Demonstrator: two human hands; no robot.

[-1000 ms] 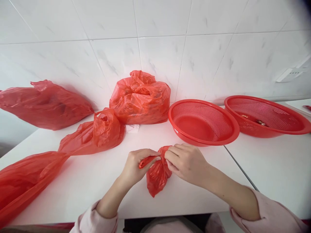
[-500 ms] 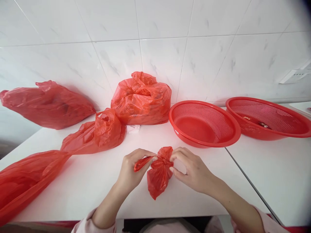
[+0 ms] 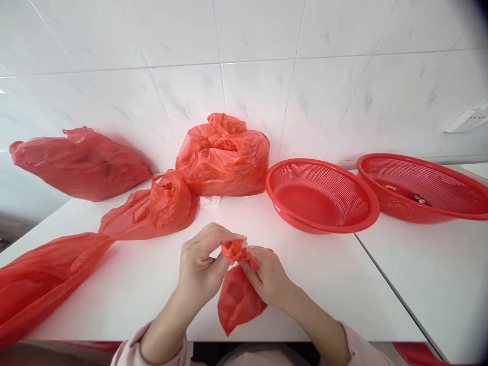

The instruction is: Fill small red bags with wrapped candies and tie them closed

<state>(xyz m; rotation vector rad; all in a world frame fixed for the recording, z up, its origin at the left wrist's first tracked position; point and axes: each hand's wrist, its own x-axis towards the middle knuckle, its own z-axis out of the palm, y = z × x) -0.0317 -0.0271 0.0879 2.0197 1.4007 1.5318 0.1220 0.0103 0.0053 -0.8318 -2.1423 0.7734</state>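
While the view is scanned from the left, a long flattened red plastic bag [image 3: 41, 279] is seen at about 8 o'clock on the white table [image 3: 335, 284], with another puffed-up red bag [image 3: 82, 163] parked against the tiled wall [image 3: 259, 61] at 10 o'clock. A crumpled red bag with handles [image 3: 152, 207] is laid just right of those, touching the flattened one, and a bigger stuffed red bag [image 3: 224, 156] is propped at 12 o'clock against the wall.

Dead centre, near the table's front edge, the small red plastic bag [image 3: 237, 300] is held up between both hands. The left hand [image 3: 200, 264] is pinched shut on the twisted neck of the bag, thumb and fingertips closed on the little tuft at the top. The right hand [image 3: 267, 277] is closed around the gathered part just under that, with the pouch hanging below at 6 o'clock, partly past the table edge.

Judging by the look, the bag is thin, soft and crinkly film, very light, a bit slippery, and easily torn if yanked. It's best gripped at the bunched neck, where the plastic is doubled up.

Further right, a red mesh colander basket [image 3: 322, 195] is set at 2 o'clock, apparently with nothing in it, and a second red basket [image 3: 423, 188] at 3 o'clock has a few small bits inside, too small to identify.
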